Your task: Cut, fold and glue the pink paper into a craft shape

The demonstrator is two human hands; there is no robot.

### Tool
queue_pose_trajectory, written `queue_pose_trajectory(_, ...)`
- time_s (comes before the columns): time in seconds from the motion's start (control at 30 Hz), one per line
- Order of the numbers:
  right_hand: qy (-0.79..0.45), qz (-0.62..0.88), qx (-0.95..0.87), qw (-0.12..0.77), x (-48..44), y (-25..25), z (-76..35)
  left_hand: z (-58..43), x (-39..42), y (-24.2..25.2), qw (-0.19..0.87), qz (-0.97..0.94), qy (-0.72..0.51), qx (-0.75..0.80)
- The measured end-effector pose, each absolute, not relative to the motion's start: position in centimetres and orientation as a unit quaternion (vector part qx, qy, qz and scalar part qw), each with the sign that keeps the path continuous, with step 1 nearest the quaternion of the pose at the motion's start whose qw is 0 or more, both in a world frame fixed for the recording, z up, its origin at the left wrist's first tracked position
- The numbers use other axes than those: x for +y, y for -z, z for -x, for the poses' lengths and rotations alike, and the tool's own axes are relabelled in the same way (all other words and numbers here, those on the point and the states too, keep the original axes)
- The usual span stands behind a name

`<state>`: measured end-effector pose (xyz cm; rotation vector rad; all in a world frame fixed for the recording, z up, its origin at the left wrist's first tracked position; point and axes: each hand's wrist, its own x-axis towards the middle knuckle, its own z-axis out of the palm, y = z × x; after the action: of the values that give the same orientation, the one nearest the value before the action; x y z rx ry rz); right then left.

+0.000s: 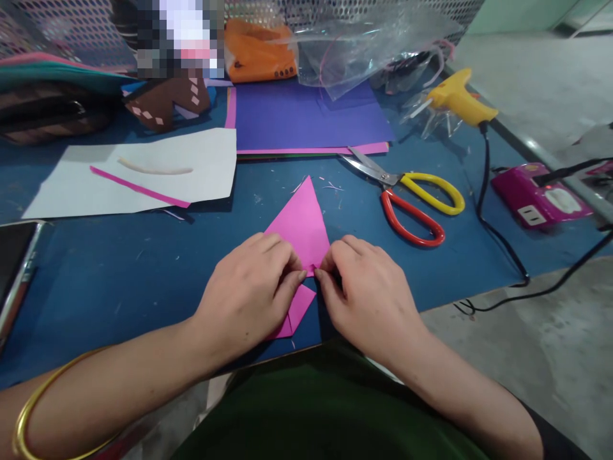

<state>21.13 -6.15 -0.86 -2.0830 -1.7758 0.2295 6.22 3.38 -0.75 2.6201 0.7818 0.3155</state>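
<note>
Both hands pinch the lower edge of a pink sheet of paper (306, 220), whose pointed tip faces away from me. My left hand (253, 278) is closed on its lower left part, thumb and fingertips together. At the lower right corner, my right hand (366, 284) grips the same paper between thumb and forefinger. A small fold shows between the two thumbs. Under my left hand lies another folded pink piece (301, 306), partly covered; I cannot tell if it joins the sheet. Scissors (385, 179) with one red and one yellow handle lie spread beyond my right hand.
A white sheet (191, 150) bearing a pink strip (138, 186) lies at the left. Purple paper (306, 118) is stacked at the back, near an orange packet (261, 51). A yellow glue gun (460, 99) and a magenta power box (536, 195) with cables occupy the right.
</note>
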Motion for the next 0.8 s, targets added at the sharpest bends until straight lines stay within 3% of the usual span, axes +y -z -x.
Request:
queue_pose_trajectory(0.3,-0.149,0.754,-0.614,0.182,-5.5,0.5,-22.0,-5.9,3.4,0.9,0.2,-0.927,-0.148,0.282)
queue_pose_trajectory(0.57,-0.163,0.751,-0.613,0.185,-5.2,0.4,-22.3,-3.6,2.2,1.1,-0.011,-0.969,-0.21,0.126)
queue_pose_trajectory(0.8,-0.156,0.752,-0.609,0.197,-5.5,0.7,-22.0,-3.5,2.2,0.9,-0.112,-0.989,-0.1,-0.008)
